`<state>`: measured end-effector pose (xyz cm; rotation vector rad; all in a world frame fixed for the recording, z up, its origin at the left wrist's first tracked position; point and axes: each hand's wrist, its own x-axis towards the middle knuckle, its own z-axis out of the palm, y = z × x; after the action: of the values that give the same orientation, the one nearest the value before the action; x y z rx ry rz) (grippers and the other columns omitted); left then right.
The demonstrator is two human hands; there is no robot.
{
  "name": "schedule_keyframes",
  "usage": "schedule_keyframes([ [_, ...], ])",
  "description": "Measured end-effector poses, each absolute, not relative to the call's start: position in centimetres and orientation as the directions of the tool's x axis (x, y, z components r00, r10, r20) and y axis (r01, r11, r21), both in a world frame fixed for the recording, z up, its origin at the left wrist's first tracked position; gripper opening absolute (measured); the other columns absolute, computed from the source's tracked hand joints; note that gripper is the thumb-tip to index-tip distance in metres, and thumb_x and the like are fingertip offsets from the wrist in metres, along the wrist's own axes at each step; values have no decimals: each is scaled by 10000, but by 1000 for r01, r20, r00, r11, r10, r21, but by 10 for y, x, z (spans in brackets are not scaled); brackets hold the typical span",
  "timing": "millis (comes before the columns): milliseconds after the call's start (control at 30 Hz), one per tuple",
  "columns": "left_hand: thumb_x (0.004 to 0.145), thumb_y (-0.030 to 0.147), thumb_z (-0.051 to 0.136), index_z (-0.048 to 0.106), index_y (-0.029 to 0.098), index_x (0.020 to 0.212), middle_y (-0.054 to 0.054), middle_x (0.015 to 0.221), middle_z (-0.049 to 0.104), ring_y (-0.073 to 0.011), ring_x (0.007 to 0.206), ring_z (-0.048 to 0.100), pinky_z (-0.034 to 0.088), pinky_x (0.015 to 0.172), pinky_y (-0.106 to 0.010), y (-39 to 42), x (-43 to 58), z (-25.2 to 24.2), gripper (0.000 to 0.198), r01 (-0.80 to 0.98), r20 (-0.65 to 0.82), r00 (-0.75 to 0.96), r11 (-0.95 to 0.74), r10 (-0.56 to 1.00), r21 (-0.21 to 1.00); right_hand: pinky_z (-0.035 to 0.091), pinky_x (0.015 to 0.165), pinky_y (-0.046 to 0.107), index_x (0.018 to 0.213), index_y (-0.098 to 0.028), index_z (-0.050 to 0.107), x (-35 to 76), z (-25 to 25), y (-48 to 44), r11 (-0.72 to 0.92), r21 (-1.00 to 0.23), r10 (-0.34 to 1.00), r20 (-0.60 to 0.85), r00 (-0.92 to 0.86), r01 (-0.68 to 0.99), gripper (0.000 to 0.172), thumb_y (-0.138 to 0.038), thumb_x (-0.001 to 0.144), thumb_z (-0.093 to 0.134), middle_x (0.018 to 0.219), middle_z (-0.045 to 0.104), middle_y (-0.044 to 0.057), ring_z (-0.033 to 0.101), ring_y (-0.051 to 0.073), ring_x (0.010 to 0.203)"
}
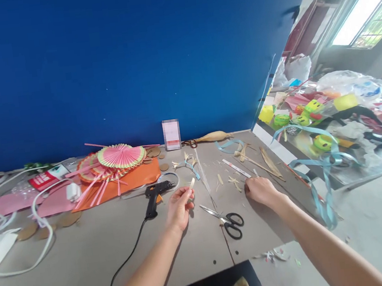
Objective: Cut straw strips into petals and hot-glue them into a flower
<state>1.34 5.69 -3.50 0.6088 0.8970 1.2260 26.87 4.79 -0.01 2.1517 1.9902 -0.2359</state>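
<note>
My left hand [179, 205] is raised a little above the table [86, 258], its fingers pinched on a short pale strip of leaf [192, 183]. To its left lies a black glue gun [154, 197] with its cord running toward me. My right hand [260, 189] rests on the table with fingers curled down onto small pale leaf scraps [233, 180]; what it grips, if anything, is hidden. Black-handled scissors [226, 220] lie between the two hands, slightly nearer me.
Pink folded paper fans [120, 156] on an orange sheet [136, 180] lie at the back left. A blue board [132, 62] stands behind the table. Light blue ribbon [319, 169] hangs off the right edge. Colourful toys in plastic bags [316, 118] sit to the right.
</note>
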Motion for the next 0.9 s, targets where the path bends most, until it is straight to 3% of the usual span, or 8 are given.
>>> schedule_keyframes([
  [167,584,334,686,609,139,728,0,680,567,-77,578,490,350,409,-149,61,17,-42,254,-408,-169,19,162,985,898,393,667,313,819,-123,638,267,-1,42,-77,25,962,-259,81,997,193,-141,668,519,864,648,150,596,270,836],
  [367,639,341,641,648,148,742,-13,645,582,-101,534,478,370,425,-182,63,21,-44,219,-132,-9,-27,5,1000,991,367,587,276,767,-153,614,263,-1,25,-150,-53,971,-195,137,987,180,-168,689,453,766,645,98,592,227,740],
  [567,693,275,591,672,182,707,-50,720,636,-149,669,554,427,626,-236,74,18,-51,124,197,310,-94,-287,946,937,338,554,234,735,-173,589,228,-9,28,-126,-156,984,-142,104,980,151,-156,674,451,724,644,52,585,177,690],
  [767,721,283,563,664,168,737,-65,728,648,-161,657,565,435,664,-272,82,14,-63,154,303,340,-129,-290,932,908,319,546,248,764,-136,593,208,-19,41,-116,-185,992,-80,103,976,151,-144,690,462,747,646,112,589,191,673],
  [900,737,273,539,666,161,754,-67,751,653,-172,701,581,445,677,-282,84,16,-66,170,330,350,-108,-298,931,895,325,549,232,707,-172,604,211,-19,47,-89,-235,996,-7,90,968,128,-188,713,477,729,656,65,586,171,668],
])
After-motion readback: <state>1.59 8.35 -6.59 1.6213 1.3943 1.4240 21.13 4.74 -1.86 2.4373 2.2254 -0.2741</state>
